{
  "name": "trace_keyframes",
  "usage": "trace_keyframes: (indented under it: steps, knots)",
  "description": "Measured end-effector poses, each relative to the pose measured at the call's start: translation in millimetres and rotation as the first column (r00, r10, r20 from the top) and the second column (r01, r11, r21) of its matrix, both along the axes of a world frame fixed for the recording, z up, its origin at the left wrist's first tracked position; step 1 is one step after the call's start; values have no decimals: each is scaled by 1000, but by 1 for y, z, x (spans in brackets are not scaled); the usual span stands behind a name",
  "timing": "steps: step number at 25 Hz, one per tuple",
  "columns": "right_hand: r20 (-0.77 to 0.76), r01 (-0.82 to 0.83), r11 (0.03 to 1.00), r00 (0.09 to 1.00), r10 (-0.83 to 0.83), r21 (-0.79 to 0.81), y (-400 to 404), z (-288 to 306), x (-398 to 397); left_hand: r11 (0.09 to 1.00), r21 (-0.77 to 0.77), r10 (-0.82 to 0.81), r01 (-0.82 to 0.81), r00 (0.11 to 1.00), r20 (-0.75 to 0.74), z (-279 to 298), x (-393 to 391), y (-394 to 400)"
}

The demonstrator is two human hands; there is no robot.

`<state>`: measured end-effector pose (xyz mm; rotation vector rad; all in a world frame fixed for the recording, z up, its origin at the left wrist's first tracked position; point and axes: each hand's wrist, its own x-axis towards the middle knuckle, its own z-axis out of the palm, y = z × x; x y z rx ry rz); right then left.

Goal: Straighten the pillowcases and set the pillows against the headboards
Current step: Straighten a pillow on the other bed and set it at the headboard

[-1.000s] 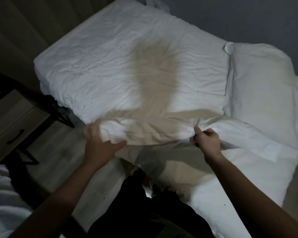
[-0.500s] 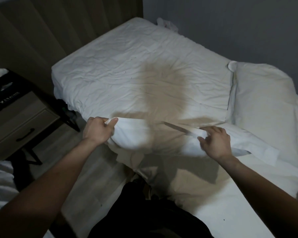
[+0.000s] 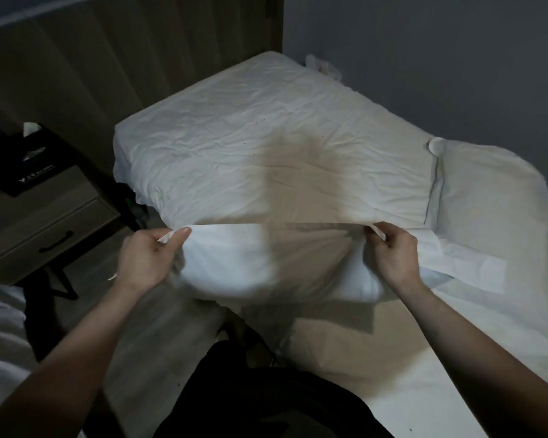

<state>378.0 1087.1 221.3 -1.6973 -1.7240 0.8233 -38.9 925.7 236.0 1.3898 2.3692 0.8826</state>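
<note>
Pillow in hand: a soft white pillow (image 3: 266, 263) in its pillowcase, held up at the near edge of the bed (image 3: 250, 159), its top hem pulled into a taut straight line between two fists.
Left hand: the left hand (image 3: 146, 257) has fingers and thumb curled tight round the pillow's left top corner, a scrap of cloth poking out by the thumb.
Right hand: the right hand (image 3: 393, 257) pinches the right top corner the same way, knuckles toward me.
Step in hand: I'd say the case is being stretched and shaken square on this pillow; it has not yet gone to the headboard.
Next move: it looks to call for a shake to settle the filling, then carrying the pillow up the bed to the headboard (image 3: 108, 58) and standing it there.
Cloth: thin, matte cotton, plump and rounded below the hem; a tan shadow falls across its middle.
Second pillow: another white pillow (image 3: 487, 197) lies on the bed to the right of the held one, flatter and rumpled.
Bed: a white sheet, creased all over.
Beside the bed: a wooden nightstand (image 3: 45, 222) with a dark drawer handle, left of the bed, bearing a black tissue box (image 3: 19, 159).
</note>
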Motion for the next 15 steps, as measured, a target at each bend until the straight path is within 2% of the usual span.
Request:
trace_keyframes:
  steps: [7, 11, 15]
  knots:
    - [-78, -145, 989, 986, 145, -4, 15, 27, -122, 982, -37, 188, -187, 981, 46, 28, -73, -42]
    - [-115, -217, 976, 969, 219, 28, 24, 28, -213, 968, -65, 242, -241, 970, 20, 34, -145, -66]
    - [-155, -221, 974, 962, 226, 49, 36, 28, -312, 963, -49, 265, -264, 964, 13, 40, -226, -73]
